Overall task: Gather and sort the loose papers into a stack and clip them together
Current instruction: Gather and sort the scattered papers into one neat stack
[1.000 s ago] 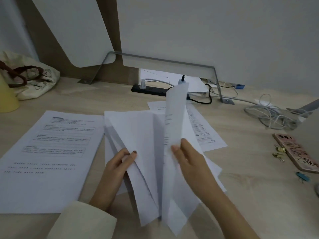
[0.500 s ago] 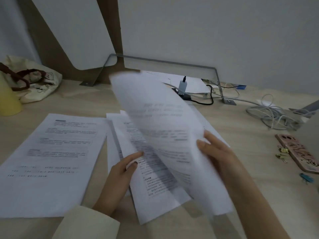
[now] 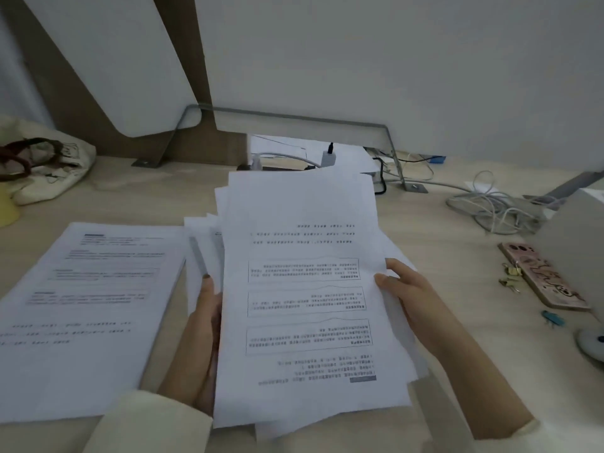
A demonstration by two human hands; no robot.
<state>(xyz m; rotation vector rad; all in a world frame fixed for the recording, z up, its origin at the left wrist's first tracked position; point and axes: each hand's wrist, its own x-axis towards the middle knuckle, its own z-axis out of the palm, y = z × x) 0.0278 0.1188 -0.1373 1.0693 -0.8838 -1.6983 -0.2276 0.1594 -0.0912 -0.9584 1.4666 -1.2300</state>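
A loose bundle of printed white papers (image 3: 304, 305) is held above the desk in front of me, its top sheet upside down with boxed text. My left hand (image 3: 204, 325) grips the bundle's left edge, mostly hidden behind the sheets. My right hand (image 3: 405, 289) holds the right edge, thumb on top. A separate stack of printed papers (image 3: 88, 308) lies flat on the desk at the left. Gold binder clips (image 3: 511, 276) and a blue clip (image 3: 552, 318) lie at the right, apart from both hands.
A pink phone (image 3: 544, 276) lies right of the papers beside a grey box (image 3: 578, 250). Tangled white cables (image 3: 493, 207) and a power strip (image 3: 281, 165) sit at the back. A cloth bag (image 3: 45, 168) and a yellow object (image 3: 6, 207) are at the far left.
The sheet my right hand was lifting has been laid face up on top of the bundle. Both hands now hold the bundle by its side edges.
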